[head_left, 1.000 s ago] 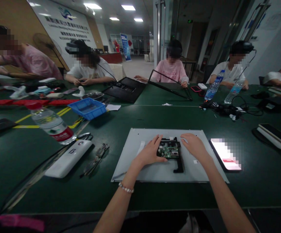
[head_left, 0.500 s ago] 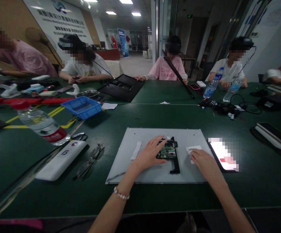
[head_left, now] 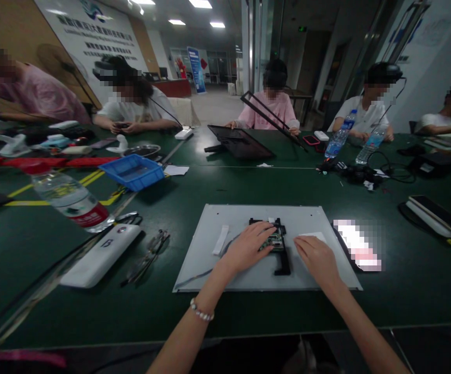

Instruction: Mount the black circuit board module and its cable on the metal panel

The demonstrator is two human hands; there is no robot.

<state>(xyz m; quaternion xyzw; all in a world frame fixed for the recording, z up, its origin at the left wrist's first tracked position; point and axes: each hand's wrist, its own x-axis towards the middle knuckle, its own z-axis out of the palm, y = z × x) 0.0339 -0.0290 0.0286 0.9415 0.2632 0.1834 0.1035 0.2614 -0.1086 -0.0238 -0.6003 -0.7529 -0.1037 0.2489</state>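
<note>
A light grey panel (head_left: pixel 205 228) lies on the table in front of me. On it sits a black bracket (head_left: pixel 285 262) that frames a green circuit board (head_left: pixel 275 241). My left hand (head_left: pixel 248 245) rests over the board's left part with its fingers stretched out, hiding much of it. Just right of the bracket, my right hand (head_left: pixel 318 257) has thumb and fingers pinched together; what they hold, if anything, is hidden. Behind that hand a white piece of paper (head_left: pixel 318 236) shows in part. A white strip (head_left: pixel 221 240) and a thin cable (head_left: pixel 194 281) lie left of my left hand.
A lit phone (head_left: pixel 355 244) lies right of the panel. Left of it are glasses (head_left: pixel 147 257), a white power bank (head_left: pixel 100 257), a water bottle (head_left: pixel 69 200) and a blue tray (head_left: pixel 134 172). Several people sit across the table; one handles a black monitor (head_left: pixel 243 141).
My left hand has shifted right, farther over the board. My right hand has moved left off the white paper toward the bracket. Across the table, the black monitor has been turned and moved right.
</note>
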